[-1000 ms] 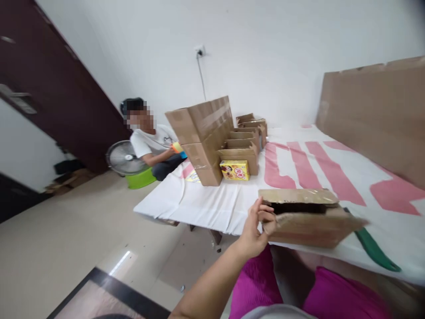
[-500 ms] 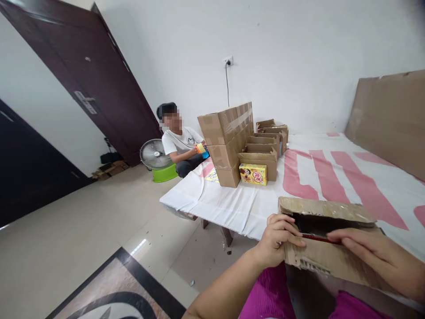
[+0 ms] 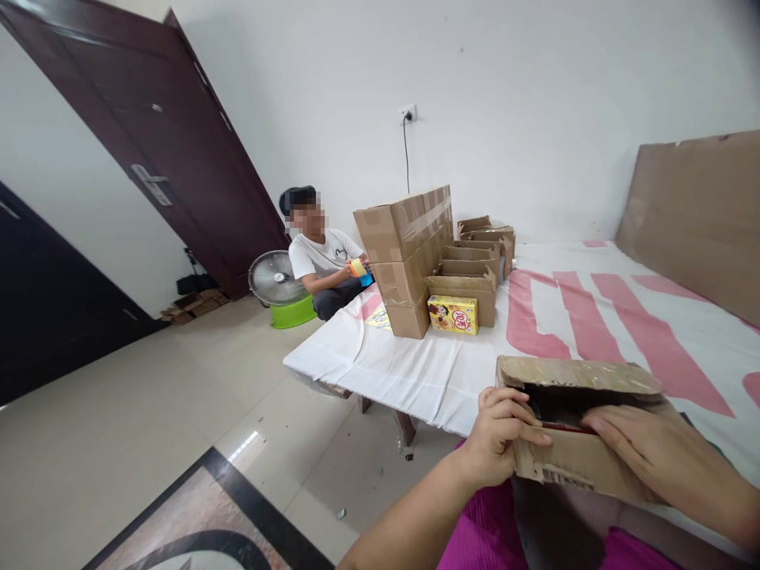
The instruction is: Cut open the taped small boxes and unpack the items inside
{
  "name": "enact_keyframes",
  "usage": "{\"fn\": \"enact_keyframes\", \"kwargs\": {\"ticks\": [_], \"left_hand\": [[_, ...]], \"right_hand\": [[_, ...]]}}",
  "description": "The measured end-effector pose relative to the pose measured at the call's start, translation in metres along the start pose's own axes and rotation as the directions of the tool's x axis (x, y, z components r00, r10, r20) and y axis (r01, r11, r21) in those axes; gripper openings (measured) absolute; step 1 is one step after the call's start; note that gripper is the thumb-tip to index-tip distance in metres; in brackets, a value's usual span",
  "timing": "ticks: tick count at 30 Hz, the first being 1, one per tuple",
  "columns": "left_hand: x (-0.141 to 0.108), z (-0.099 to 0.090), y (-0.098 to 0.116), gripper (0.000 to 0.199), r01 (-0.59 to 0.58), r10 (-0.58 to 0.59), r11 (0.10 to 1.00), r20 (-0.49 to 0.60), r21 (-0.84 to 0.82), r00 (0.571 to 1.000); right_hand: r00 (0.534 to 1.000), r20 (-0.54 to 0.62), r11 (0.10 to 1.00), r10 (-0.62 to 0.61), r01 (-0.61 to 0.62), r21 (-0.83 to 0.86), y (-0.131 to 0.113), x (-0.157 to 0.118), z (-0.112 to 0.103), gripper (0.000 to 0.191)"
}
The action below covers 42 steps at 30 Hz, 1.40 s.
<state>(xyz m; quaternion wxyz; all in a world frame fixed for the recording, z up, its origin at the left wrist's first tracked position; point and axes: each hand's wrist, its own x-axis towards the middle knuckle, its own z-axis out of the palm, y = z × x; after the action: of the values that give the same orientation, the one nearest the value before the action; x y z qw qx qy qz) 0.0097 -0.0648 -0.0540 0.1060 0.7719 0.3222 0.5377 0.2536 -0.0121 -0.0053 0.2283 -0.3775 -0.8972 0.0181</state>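
Observation:
A worn cardboard box point(image 3: 585, 374) with its top open lies tilted over my lap at the table's near edge. My left hand point(image 3: 502, 431) is closed around its left end, fingers over the rim and front wall. My right hand point(image 3: 677, 463) lies over the front rim at the right with fingers stretched out, the tips dipping into the dark opening. A thin red edge shows inside, along the front wall; what it belongs to I cannot make out. The right fingertips are partly hidden in the box.
On the cloth-covered table point(image 3: 380, 360) stand stacked taped cartons point(image 3: 404, 237), several open cartons point(image 3: 466, 273) and a yellow printed box point(image 3: 453, 315). A co-worker point(image 3: 324, 257) squats beyond the left edge with a tape dispenser point(image 3: 360, 271), near a fan point(image 3: 276, 277). A large cardboard sheet point(image 3: 694, 218) stands at right.
My right hand has shifted slightly left, and its fingers reach further into the box opening. My left hand keeps its hold on the left end.

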Motion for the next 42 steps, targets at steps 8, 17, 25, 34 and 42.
{"fn": "enact_keyframes", "kwargs": {"ticks": [8, 17, 25, 34, 42], "left_hand": [[0.000, 0.002, -0.001, 0.026, -0.030, 0.030, 0.999, -0.050, -0.011, 0.998], [-0.001, 0.004, -0.001, 0.027, -0.019, 0.019, 1.000, -0.055, 0.005, 0.998], [-0.003, 0.004, -0.004, 0.020, -0.047, 0.048, 0.999, -0.064, 0.009, 0.997], [-0.003, 0.004, -0.007, 0.020, -0.038, 0.039, 0.999, -0.058, 0.016, 0.998], [0.000, 0.003, -0.007, 0.019, -0.053, 0.056, 0.998, -0.057, 0.043, 0.997]], "right_hand": [[0.987, -0.126, 0.985, -0.101, 0.082, -0.150, -0.008, -0.002, 0.004, 0.052], [0.994, -0.102, 0.986, -0.040, 0.023, -0.163, -0.001, -0.007, 0.013, 0.046], [0.991, -0.126, 0.987, -0.052, 0.031, -0.161, 0.003, -0.009, 0.017, 0.043], [0.993, -0.111, 0.982, -0.039, 0.017, -0.188, 0.006, -0.006, 0.022, 0.044], [0.985, -0.158, 0.973, -0.070, 0.033, -0.228, 0.016, -0.006, 0.031, 0.041]]}}
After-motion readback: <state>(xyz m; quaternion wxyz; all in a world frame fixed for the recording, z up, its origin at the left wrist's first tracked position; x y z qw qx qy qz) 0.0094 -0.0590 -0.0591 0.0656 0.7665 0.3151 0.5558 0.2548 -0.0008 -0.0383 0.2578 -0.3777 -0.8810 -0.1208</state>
